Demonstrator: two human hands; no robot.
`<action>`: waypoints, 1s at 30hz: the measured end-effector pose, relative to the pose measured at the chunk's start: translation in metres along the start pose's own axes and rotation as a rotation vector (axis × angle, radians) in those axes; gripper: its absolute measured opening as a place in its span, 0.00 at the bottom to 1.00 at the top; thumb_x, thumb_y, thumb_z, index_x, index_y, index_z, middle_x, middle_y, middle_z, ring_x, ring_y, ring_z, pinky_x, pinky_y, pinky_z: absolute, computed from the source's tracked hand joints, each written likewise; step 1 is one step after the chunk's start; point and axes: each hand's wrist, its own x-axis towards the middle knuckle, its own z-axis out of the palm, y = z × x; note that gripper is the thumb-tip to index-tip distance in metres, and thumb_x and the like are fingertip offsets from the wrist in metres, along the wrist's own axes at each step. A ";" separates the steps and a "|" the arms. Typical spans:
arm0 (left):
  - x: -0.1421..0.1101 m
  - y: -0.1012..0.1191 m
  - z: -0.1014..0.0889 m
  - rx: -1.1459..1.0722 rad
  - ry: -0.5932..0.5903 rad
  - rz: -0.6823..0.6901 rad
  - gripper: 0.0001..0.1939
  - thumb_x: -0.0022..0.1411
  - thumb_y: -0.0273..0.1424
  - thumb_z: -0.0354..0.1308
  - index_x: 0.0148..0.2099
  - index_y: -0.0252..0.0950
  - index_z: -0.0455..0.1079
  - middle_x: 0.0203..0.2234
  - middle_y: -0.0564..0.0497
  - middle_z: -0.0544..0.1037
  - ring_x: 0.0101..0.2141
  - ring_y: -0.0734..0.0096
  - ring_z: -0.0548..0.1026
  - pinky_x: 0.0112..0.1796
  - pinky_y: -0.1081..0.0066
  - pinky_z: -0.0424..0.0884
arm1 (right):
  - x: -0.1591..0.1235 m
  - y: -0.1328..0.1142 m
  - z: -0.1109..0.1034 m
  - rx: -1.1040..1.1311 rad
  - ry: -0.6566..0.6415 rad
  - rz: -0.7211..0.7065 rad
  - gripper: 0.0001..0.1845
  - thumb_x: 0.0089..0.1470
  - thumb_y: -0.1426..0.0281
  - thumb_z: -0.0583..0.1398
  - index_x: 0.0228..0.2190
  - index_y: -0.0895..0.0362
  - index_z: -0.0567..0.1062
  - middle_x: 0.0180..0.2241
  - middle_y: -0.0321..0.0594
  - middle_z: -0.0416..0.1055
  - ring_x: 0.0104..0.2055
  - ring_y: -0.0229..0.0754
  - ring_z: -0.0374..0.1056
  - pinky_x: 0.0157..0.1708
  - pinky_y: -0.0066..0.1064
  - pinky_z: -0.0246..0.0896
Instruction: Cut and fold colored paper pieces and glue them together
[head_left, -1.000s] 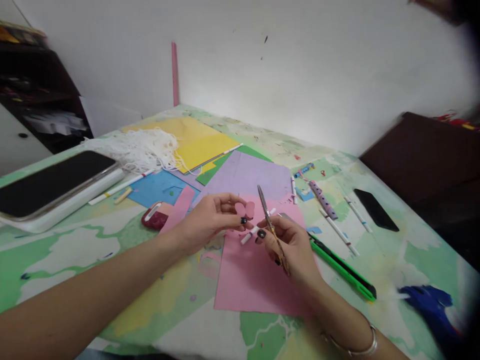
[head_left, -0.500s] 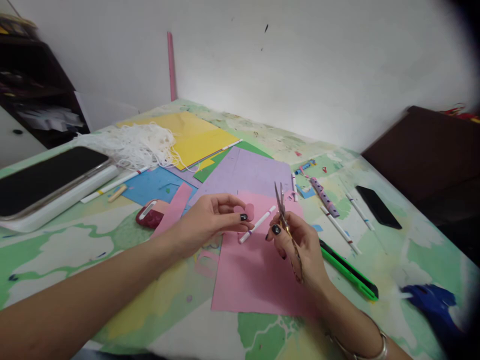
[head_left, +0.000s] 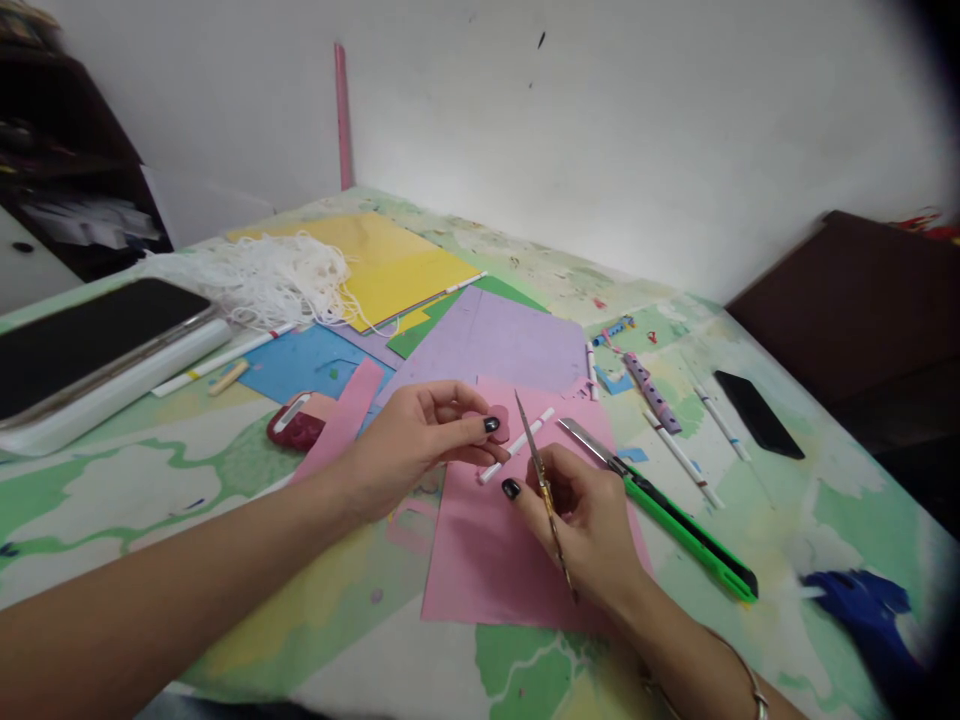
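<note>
Between the thumb and fingers of my left hand (head_left: 427, 435) is a small pink paper cutout (head_left: 499, 425) with rounded lobes, partly hidden by the fingertips. My right hand (head_left: 581, 510) grips a pair of scissors (head_left: 541, 470), their narrow blades pointing up and away from me, close to the cutout but apart from it. Below both hands lies a pink sheet (head_left: 480, 570). A white marker (head_left: 517, 445) with a purple band rests on that sheet. Just right of my right hand, a green utility knife (head_left: 682, 530) lies with its blade out.
White yarn (head_left: 277, 275) is heaped by yellow paper (head_left: 397, 265) at the back left. A lilac sheet (head_left: 502, 335) lies behind the pink one. A dark phone (head_left: 757, 412) and several markers lie right; a large black-topped device (head_left: 97, 340) sits left.
My right hand has turned and moved slightly left, bringing the scissors nearer the pink cutout, with their blades now edge-on. The utility knife's blade has come into view. My left hand has barely moved.
</note>
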 end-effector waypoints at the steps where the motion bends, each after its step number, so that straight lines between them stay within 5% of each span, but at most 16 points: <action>1: -0.001 0.000 0.001 -0.004 -0.014 -0.009 0.06 0.52 0.29 0.63 0.33 0.33 0.71 0.26 0.50 0.78 0.28 0.68 0.78 0.33 0.70 0.75 | 0.000 0.000 0.000 0.001 -0.006 -0.003 0.15 0.46 0.67 0.61 0.19 0.54 0.59 0.16 0.28 0.49 0.19 0.32 0.46 0.18 0.26 0.41; 15: -0.003 0.003 0.003 -0.038 -0.051 -0.056 0.02 0.56 0.24 0.59 0.33 0.30 0.69 0.29 0.47 0.77 0.30 0.69 0.77 0.34 0.72 0.74 | 0.001 -0.004 -0.005 0.096 -0.109 0.057 0.12 0.48 0.65 0.59 0.21 0.57 0.63 0.18 0.29 0.51 0.21 0.32 0.46 0.20 0.26 0.41; 30: 0.008 0.007 -0.005 -0.331 0.087 -0.186 0.14 0.62 0.32 0.51 0.37 0.25 0.72 0.30 0.39 0.76 0.34 0.62 0.77 0.44 0.61 0.73 | 0.020 0.016 -0.021 -0.053 0.250 0.145 0.10 0.44 0.66 0.61 0.31 0.56 0.74 0.20 0.32 0.66 0.20 0.34 0.58 0.22 0.27 0.52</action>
